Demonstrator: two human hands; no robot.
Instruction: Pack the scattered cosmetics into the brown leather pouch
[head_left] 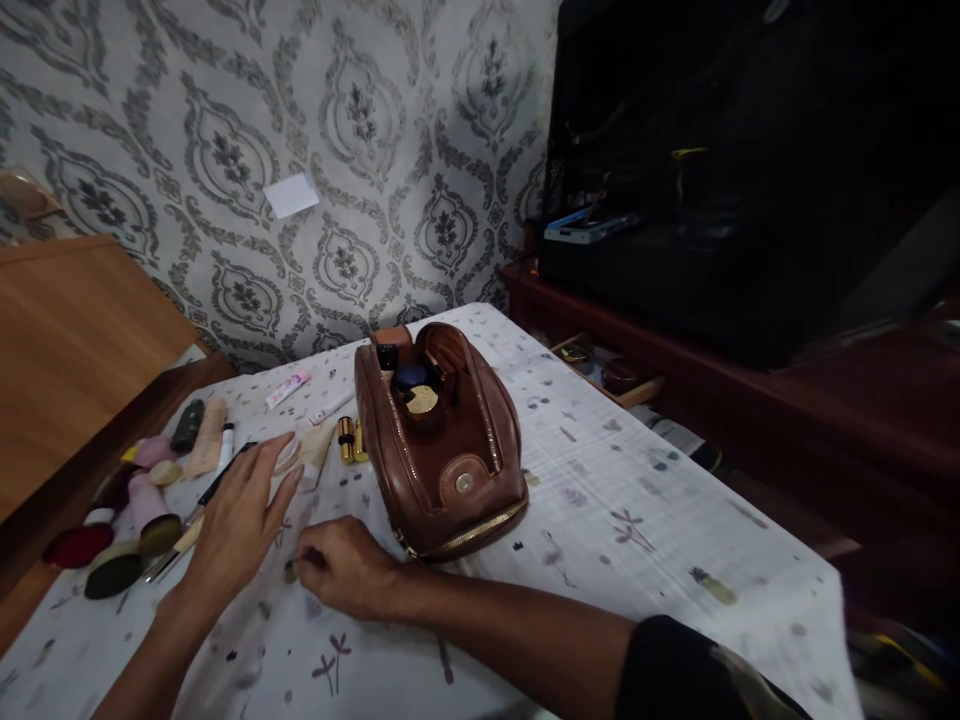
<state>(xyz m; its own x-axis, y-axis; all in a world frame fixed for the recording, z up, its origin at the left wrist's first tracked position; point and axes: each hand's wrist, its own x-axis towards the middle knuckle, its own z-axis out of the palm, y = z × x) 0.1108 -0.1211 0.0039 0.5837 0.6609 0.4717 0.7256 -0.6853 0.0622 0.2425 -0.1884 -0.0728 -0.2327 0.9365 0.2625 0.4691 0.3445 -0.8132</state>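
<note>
My left hand (238,515) reaches over the cosmetics on the left, fingers stretched out and thumb apart. Just beyond its fingertips lie a pale round item (288,457) and a beige tube (316,455); I cannot tell whether the hand touches them. My right hand (349,570) rests low over the cloth with its fingers curled in, and whatever is inside them is hidden. Beyond it stands a brown leather toiletry bag (495,420), unzipped. Inside are a gold-lidded jar (421,402), a dark blue round item (411,376) and a black-capped item (387,356).
Makeup brushes (116,570), a dark green bottle (187,427), a peach tube (208,437) and a pink tube (288,389) lie on the patterned tablecloth (600,540). Gold lipstick tubes (346,440) stand beside the bag. A large black television (712,180) stands at right.
</note>
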